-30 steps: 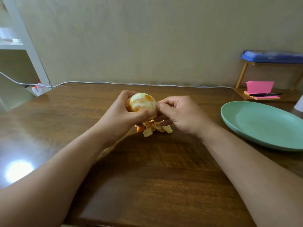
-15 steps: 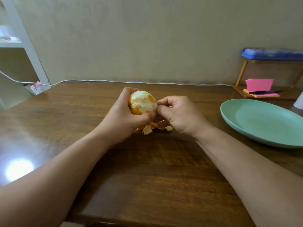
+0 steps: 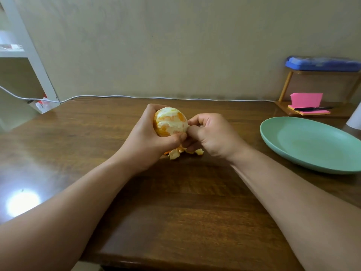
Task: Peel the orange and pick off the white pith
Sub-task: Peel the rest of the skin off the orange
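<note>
A peeled orange [image 3: 170,122] streaked with white pith is held above the wooden table [image 3: 175,202]. My left hand [image 3: 148,139] grips it from the left and below, thumb across its lower front. My right hand [image 3: 211,136] is curled at the fruit's right side, thumb and forefinger pinching at the pith there. Torn peel pieces [image 3: 181,152] lie on the table just under both hands, partly hidden by them.
A pale green plate [image 3: 312,145] sits to the right. Behind it a small wooden stand holds pink sticky notes [image 3: 306,100], a black pen [image 3: 312,108] and a blue box [image 3: 322,63]. A white cable [image 3: 136,97] runs along the back edge; a white shelf [image 3: 25,55] stands left.
The orange has turned slightly in my left hand, showing more orange flesh. My right thumb and forefinger have shifted along the fruit's right side. Both hands stay over the peel pile.
</note>
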The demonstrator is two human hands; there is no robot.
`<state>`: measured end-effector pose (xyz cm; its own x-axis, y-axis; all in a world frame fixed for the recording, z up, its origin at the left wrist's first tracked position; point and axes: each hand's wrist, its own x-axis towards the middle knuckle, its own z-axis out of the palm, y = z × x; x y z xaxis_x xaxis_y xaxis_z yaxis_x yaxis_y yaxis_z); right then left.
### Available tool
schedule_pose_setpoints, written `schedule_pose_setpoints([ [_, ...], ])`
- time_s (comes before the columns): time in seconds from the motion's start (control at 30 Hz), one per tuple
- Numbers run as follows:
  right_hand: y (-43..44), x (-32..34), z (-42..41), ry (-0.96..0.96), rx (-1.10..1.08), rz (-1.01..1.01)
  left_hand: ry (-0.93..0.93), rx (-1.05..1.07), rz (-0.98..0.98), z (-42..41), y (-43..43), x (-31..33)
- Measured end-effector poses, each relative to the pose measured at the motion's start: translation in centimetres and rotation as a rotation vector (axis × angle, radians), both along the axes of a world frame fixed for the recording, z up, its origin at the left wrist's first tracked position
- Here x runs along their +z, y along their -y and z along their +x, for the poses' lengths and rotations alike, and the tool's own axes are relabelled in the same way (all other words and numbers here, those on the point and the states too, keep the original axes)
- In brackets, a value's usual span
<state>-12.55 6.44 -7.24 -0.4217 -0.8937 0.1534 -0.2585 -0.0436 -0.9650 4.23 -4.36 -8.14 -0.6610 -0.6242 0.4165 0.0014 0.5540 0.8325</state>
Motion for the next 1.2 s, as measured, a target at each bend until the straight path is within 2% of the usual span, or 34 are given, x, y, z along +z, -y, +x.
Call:
schedule_pose_setpoints([
  [0.07, -0.1, 0.1, 0.1, 0.053, -0.012, -0.013, -0.008, 0.008, 0.021, -0.1, -0.1, 0.1],
  [0.13, -0.4, 0.2, 0.0, 0.024, 0.001, -0.014, 0.002, 0.008, 0.041, 0.0, 0.1, 0.2],
  [0.3, -1.1, 0.8, -0.2, -0.306, 0.05, 0.087, 0.0, -0.042, 0.086, 0.5, 0.4, 0.6],
  [0.4, -1.1, 0.9, 0.1, -0.321, 0.058, 0.1, 0.002, -0.062, 0.05, 0.6, 0.1, 0.7],
  [0.63, -0.8, 0.4, -0.1, -0.253, 0.031, -0.019, -0.051, -0.099, 0.057, 0.5, -0.2, 0.9],
  [0.8, -1.5, 0.6, -0.2, -0.385, 0.07, -0.039, -0.02, -0.099, 0.073, 0.5, 0.2, 0.7],
  [1.0, -1.6, 1.3, 0.0, -0.631, 0.055, 0.11, -0.015, -0.111, 0.231, 0.4, 0.6, 0.8],
  [1.07, -1.5, 1.3, 0.0, -0.609, 0.027, 0.07, -0.066, -0.14, 0.335, 0.1, 0.7, 0.8],
  [1.2, -1.2, 1.0, 0.0, -0.436, 0.061, 0.02, -0.113, -0.295, 0.566, -0.1, 1.2, 1.0],
])
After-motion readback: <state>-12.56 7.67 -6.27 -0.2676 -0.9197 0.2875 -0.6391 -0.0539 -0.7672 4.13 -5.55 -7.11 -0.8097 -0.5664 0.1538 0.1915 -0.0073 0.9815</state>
